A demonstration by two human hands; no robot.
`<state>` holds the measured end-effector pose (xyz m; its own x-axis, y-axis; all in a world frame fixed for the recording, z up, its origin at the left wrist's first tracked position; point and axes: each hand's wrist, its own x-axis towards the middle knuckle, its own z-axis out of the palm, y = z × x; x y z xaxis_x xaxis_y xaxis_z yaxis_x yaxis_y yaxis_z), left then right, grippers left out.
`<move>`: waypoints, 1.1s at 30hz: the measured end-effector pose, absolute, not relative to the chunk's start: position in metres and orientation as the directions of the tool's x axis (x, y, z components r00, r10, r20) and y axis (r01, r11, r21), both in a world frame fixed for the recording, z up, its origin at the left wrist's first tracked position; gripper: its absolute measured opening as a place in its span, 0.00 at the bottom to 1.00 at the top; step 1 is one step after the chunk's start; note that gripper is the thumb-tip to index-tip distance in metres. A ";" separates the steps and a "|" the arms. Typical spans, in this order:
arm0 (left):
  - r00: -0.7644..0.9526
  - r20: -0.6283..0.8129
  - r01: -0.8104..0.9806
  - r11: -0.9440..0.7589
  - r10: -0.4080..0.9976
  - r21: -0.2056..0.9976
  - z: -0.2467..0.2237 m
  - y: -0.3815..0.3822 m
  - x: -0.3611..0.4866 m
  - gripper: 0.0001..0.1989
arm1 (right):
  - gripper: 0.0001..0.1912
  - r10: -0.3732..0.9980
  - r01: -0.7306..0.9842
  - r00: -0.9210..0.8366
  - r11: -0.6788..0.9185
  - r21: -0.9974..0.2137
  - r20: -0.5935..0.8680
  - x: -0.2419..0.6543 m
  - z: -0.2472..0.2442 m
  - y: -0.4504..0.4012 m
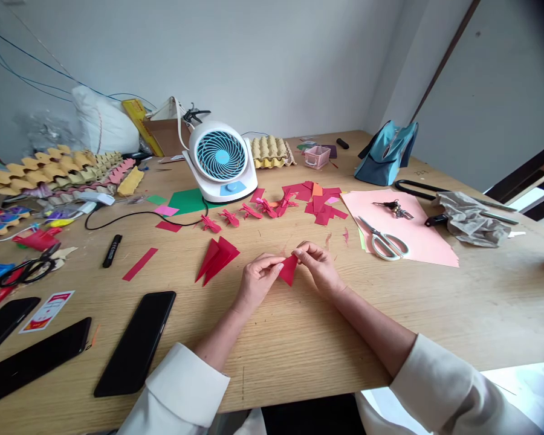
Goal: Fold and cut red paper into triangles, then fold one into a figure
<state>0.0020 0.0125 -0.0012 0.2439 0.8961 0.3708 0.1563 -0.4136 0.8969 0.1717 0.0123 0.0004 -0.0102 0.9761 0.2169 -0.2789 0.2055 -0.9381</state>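
A small folded piece of red paper (289, 272) is held up between both hands, its point hanging down. My left hand (259, 277) pinches its left corner between thumb and fingers. At its upper right corner, my right hand (318, 266) pinches it the same way. Left of my hands lie folded red paper triangles (218, 258), overlapping on the table. Beyond them stands a row of small folded red paper figures (250, 211). Behind these, loose red paper squares (323, 211) are scattered.
A white fan (221, 158) stands at the back. Scissors (387, 243) and keys (395, 208) rest on pink paper sheets (428, 248) at right. Several phones, one nearest (136, 344), a black marker (112, 251) and a red paper strip (140, 264) lie at left. Egg trays (49, 172) are stacked far left.
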 end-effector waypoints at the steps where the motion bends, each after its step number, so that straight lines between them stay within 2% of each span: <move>1: 0.233 0.341 0.126 -0.376 0.911 0.918 -0.002 0.013 0.002 0.11 | 0.14 0.977 -0.280 -0.008 0.204 -0.938 0.214 0.173 0.001 0.013; 3: 0.202 0.270 0.095 -0.293 0.941 0.951 -0.004 0.014 0.002 0.16 | 0.15 0.978 -0.280 -0.012 0.199 -0.939 0.210 0.174 0.002 0.013; 7: 0.188 0.170 0.118 -0.194 0.967 0.974 -0.008 0.017 0.000 0.09 | 0.15 0.974 -0.246 -0.012 0.217 -0.945 0.227 0.175 0.003 0.014; 15: 0.268 0.067 0.098 -0.097 0.961 0.990 -0.007 0.016 0.000 0.10 | 0.16 0.974 -0.229 0.002 0.221 -0.948 0.227 0.177 0.002 0.016; 18: 0.242 0.048 0.056 -0.064 0.969 0.996 -0.005 0.015 0.001 0.11 | 0.16 0.981 -0.220 -0.007 0.188 -0.957 0.194 0.177 0.003 0.015; 21: 0.136 0.057 -0.025 -0.054 0.989 0.998 -0.004 0.015 0.002 0.11 | 0.16 0.988 -0.205 -0.076 0.119 -0.972 0.137 0.173 0.003 0.013; 24: 0.035 0.036 -0.140 -0.031 0.999 0.990 -0.004 0.014 0.003 0.13 | 0.19 0.980 -0.117 -0.167 0.086 -0.989 0.105 0.166 0.000 0.010; 27: 0.022 -0.026 -0.237 0.031 0.999 0.971 -0.005 0.012 0.007 0.14 | 0.19 0.980 -0.022 -0.165 0.109 -0.994 0.111 0.160 -0.005 0.008; 30: 0.041 -0.032 -0.233 0.041 0.999 0.972 -0.006 0.011 0.010 0.14 | 0.19 0.987 0.032 -0.117 0.111 -0.993 0.107 0.159 -0.006 0.008; 33: 0.046 0.037 -0.139 -0.030 0.998 0.990 -0.008 0.013 0.009 0.12 | 0.19 0.993 0.048 -0.088 0.084 -0.995 0.080 0.161 -0.004 0.008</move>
<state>0.0087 0.0128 -0.0082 0.0459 0.9983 0.0369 -0.1394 -0.0302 0.9898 0.1608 0.0083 -0.0041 -0.0883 0.9929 0.0797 0.0483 0.0842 -0.9953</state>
